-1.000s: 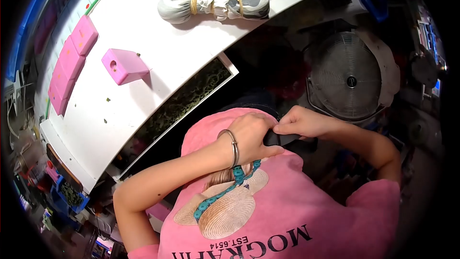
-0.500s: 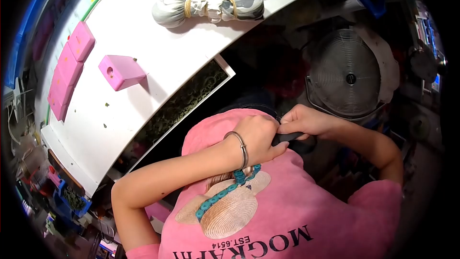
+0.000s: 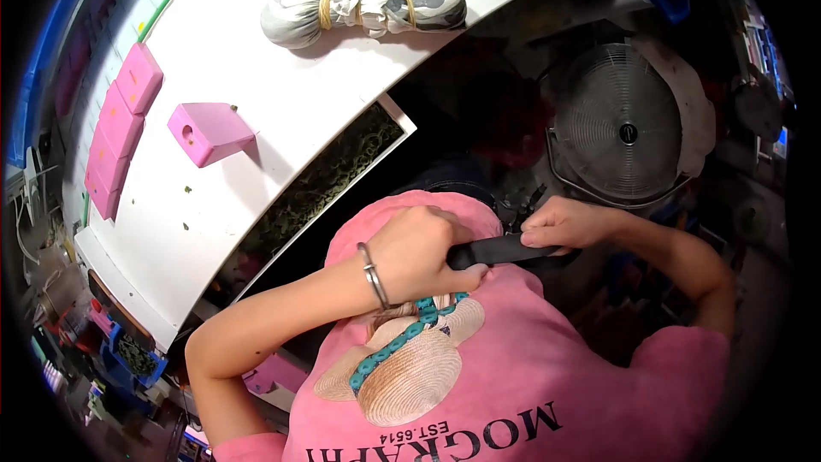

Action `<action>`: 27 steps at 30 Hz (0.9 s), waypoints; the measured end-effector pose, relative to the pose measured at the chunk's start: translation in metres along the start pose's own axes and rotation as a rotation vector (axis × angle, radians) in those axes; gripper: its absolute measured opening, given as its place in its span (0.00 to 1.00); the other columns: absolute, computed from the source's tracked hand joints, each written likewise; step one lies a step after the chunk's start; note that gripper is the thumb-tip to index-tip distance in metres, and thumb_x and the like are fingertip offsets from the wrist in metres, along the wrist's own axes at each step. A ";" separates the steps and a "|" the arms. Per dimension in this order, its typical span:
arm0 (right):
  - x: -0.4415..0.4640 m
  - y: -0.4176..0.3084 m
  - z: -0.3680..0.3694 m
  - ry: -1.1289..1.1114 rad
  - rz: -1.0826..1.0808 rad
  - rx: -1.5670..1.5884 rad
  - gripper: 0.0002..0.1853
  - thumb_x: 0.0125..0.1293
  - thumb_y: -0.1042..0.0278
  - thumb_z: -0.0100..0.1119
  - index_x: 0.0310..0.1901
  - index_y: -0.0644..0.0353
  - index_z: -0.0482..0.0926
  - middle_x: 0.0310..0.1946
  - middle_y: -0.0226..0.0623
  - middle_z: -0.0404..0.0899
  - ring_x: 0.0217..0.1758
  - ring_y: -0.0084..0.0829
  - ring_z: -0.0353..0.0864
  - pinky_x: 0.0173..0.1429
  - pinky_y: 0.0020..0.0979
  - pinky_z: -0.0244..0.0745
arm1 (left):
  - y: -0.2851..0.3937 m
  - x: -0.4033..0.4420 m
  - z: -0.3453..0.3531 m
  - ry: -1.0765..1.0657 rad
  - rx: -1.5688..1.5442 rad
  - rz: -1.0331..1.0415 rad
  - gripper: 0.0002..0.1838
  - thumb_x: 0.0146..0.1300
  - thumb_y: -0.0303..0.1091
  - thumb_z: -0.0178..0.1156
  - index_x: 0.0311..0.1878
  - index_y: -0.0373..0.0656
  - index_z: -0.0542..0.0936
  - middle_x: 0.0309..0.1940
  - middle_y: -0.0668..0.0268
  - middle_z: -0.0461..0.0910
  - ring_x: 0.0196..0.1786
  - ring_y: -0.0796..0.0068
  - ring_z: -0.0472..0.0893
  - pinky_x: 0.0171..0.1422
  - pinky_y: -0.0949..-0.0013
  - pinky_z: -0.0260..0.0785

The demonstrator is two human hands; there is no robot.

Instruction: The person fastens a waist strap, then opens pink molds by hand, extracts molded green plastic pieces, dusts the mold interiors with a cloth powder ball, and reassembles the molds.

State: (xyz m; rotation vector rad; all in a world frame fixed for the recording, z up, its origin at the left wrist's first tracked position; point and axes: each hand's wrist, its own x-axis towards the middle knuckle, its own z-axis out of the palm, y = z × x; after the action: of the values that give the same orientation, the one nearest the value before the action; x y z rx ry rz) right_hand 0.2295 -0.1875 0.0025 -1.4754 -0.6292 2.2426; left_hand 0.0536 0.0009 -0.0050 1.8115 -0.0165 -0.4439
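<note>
Black strap, more showing now! Left hand curled round it, right hand pinching it, wider apart than before.

Table: a broad, white, smooth-topped table is seen at ten o'clock.
Drawer: a white-edged open drawer is set below it.
Fan: a round, grey, wire-grilled fan is stood at two.
Light: the tabletop is brightly lit; the floor at four is left dim.

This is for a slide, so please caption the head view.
Left hand and right hand grip a black band above a pink shirt, beside a white table.
</note>
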 end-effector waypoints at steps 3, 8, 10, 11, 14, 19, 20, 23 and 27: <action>0.001 0.006 0.001 -0.028 0.053 0.057 0.21 0.72 0.57 0.47 0.21 0.58 0.69 0.13 0.20 0.58 0.16 0.13 0.55 0.20 0.21 0.51 | -0.002 -0.008 -0.001 0.069 0.031 0.012 0.15 0.46 0.40 0.66 0.33 0.38 0.84 0.24 0.58 0.79 0.29 0.63 0.78 0.36 0.67 0.71; 0.005 0.028 0.002 0.014 0.021 -0.081 0.21 0.72 0.56 0.47 0.23 0.61 0.71 0.15 0.24 0.64 0.20 0.15 0.62 0.26 0.24 0.60 | -0.029 -0.018 -0.006 0.143 -0.057 0.211 0.16 0.49 0.39 0.68 0.37 0.37 0.83 0.26 0.59 0.79 0.31 0.66 0.78 0.37 0.70 0.71; 0.002 0.067 -0.005 0.065 -0.029 -0.307 0.20 0.70 0.55 0.48 0.26 0.62 0.75 0.18 0.33 0.73 0.25 0.24 0.72 0.34 0.31 0.68 | -0.030 -0.036 -0.025 0.111 -0.209 -0.051 0.17 0.54 0.35 0.66 0.45 0.36 0.81 0.31 0.61 0.80 0.33 0.73 0.79 0.38 0.73 0.72; 0.000 0.071 -0.008 0.024 0.119 -0.545 0.19 0.68 0.52 0.51 0.29 0.60 0.79 0.26 0.42 0.79 0.34 0.36 0.79 0.43 0.36 0.70 | -0.032 -0.044 -0.032 0.174 -0.175 -0.117 0.17 0.55 0.34 0.65 0.46 0.36 0.81 0.32 0.61 0.80 0.33 0.74 0.79 0.39 0.73 0.72; 0.007 0.071 -0.006 -0.028 0.360 -1.062 0.10 0.60 0.61 0.53 0.31 0.55 0.81 0.30 0.44 0.81 0.39 0.44 0.80 0.45 0.42 0.73 | -0.037 -0.065 -0.031 0.332 -0.203 -0.220 0.17 0.56 0.33 0.64 0.48 0.36 0.80 0.33 0.61 0.80 0.33 0.75 0.79 0.41 0.74 0.72; 0.038 0.036 -0.030 0.287 0.219 -1.581 0.07 0.50 0.67 0.58 0.28 0.59 0.83 0.29 0.45 0.82 0.39 0.44 0.83 0.42 0.41 0.76 | -0.039 -0.084 -0.004 0.515 -0.072 -0.118 0.18 0.57 0.35 0.62 0.50 0.39 0.79 0.34 0.60 0.80 0.36 0.66 0.80 0.43 0.70 0.72; 0.045 0.019 -0.030 0.319 0.206 -1.672 0.07 0.49 0.67 0.58 0.28 0.58 0.83 0.29 0.44 0.82 0.40 0.43 0.83 0.41 0.39 0.76 | -0.046 -0.084 0.000 0.602 -0.097 -0.039 0.18 0.57 0.36 0.61 0.50 0.39 0.78 0.33 0.59 0.80 0.35 0.62 0.80 0.43 0.67 0.72; 0.056 -0.024 -0.023 0.392 0.183 -1.585 0.07 0.49 0.68 0.57 0.29 0.58 0.82 0.30 0.44 0.83 0.34 0.41 0.83 0.38 0.40 0.77 | -0.046 -0.089 0.003 0.705 -0.186 0.018 0.17 0.58 0.34 0.61 0.50 0.38 0.78 0.35 0.59 0.80 0.36 0.66 0.80 0.43 0.69 0.72; 0.083 -0.084 0.001 0.553 -0.455 -1.446 0.07 0.58 0.66 0.54 0.29 0.59 0.77 0.25 0.42 0.78 0.31 0.44 0.80 0.36 0.42 0.75 | -0.040 -0.081 0.004 0.893 -0.303 0.041 0.13 0.60 0.30 0.59 0.47 0.38 0.80 0.33 0.61 0.80 0.35 0.72 0.81 0.41 0.75 0.72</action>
State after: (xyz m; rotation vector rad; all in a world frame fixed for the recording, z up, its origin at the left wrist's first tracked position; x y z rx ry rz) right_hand 0.2035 -0.0733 -0.0127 -1.9949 -2.2826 0.7437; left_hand -0.0309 0.0284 -0.0200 1.5663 0.5960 0.3997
